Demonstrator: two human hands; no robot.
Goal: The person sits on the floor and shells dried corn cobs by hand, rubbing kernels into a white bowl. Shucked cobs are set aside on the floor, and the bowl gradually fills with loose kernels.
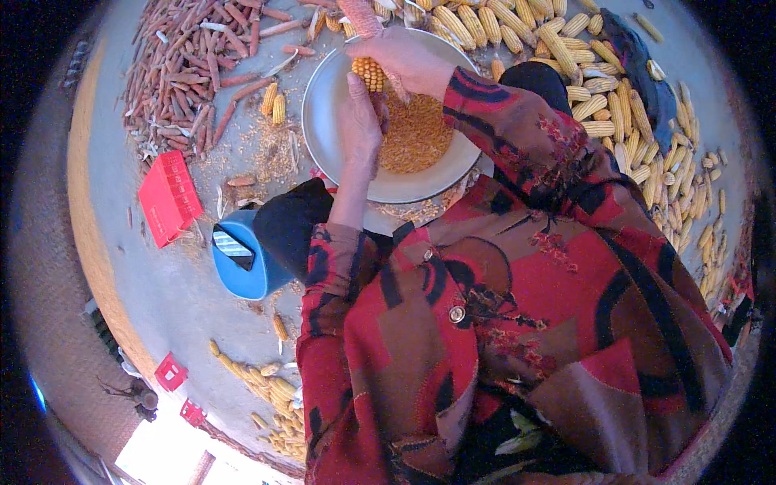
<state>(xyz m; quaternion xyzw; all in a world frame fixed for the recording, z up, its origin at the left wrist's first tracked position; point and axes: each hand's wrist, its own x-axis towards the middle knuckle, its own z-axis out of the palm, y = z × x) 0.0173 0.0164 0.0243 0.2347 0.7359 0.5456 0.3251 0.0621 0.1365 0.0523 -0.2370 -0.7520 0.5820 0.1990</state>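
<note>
Above a wide metal basin (pixel 336 142), both my hands meet at an ear of dried corn (pixel 368 74) with yellow-orange kernels. My left hand (pixel 362 118) is closed round its lower part. From above and the right, my right hand (pixel 400 57) holds a bare reddish corn cob (pixel 362 17) against the ear; the fingers partly hide where the two touch. Loose corn kernels (pixel 418 136) form a heap in the basin beneath my hands.
Stripped cobs (pixel 182 85) are piled at the upper left, unshelled ears (pixel 612 103) at the right and more ears (pixel 276 394) at the lower left. A red plastic basket (pixel 170 199) and a blue stool (pixel 242 282) with a phone (pixel 233 246) on it stand left of the basin.
</note>
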